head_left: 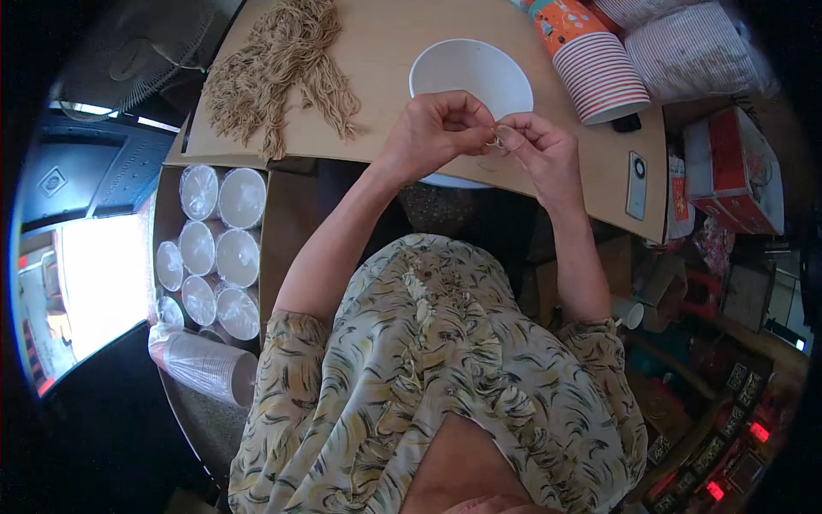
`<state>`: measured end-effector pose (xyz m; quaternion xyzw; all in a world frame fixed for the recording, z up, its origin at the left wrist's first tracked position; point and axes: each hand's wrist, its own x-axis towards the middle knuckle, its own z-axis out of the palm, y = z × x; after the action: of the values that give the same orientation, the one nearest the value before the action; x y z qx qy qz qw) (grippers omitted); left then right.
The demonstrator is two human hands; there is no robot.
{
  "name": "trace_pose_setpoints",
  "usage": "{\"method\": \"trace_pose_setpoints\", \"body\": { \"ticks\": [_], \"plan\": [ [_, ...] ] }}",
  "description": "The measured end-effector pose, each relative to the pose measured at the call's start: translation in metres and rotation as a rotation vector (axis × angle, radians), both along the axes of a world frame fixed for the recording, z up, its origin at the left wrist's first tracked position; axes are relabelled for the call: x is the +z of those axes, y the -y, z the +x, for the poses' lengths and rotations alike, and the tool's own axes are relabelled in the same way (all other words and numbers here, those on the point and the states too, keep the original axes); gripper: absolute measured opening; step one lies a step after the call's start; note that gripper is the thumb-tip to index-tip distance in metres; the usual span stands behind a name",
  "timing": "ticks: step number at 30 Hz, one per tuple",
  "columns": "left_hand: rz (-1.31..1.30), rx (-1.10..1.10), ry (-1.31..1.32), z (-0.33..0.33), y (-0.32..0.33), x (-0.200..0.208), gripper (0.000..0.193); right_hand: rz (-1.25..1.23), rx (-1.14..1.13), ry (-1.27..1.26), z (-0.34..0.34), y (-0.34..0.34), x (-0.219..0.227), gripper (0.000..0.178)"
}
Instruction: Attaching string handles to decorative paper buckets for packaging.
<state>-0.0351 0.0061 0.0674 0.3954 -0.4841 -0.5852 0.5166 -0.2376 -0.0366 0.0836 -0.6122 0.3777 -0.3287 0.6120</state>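
Observation:
My left hand (432, 133) and my right hand (546, 156) meet above the near edge of the table (377, 141). Thumbs and fingertips of both pinch a thin, pale piece of cord (495, 140), which looks curled into a small loop; its ends are hidden by the fingers. Just behind and below the hands is a white round tub (471, 68), open at the top, partly covered by them. To the left on the table lies a heap of beige twisted cords (291, 73), several strands trailing toward the near edge.
A stack of striped paper tubs (599, 77) lies at the far right, beside wrapped stacks (689, 56). A phone (637, 186) rests near the right edge. To my left, a carton (278, 206) holds several plastic-wrapped cup stacks (238, 257). A red-and-white box (728, 171) stands beyond the table's right side.

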Motion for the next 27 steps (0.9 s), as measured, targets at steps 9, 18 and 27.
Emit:
{"method": "trace_pose_setpoints", "body": {
  "ticks": [9,18,27],
  "plan": [
    [0.07,-0.004,-0.021,0.003,-0.001,0.004,0.019,-0.115,-0.065,-0.045,0.007,-0.005,-0.002,0.016],
    [0.08,-0.019,0.072,0.004,-0.004,0.012,0.03,-0.076,-0.094,-0.027,0.003,-0.004,-0.002,0.019],
    [-0.035,-0.007,0.103,0.002,-0.003,0.007,0.034,-0.138,-0.108,-0.042,-0.004,-0.001,0.003,0.014]
  ]
}}
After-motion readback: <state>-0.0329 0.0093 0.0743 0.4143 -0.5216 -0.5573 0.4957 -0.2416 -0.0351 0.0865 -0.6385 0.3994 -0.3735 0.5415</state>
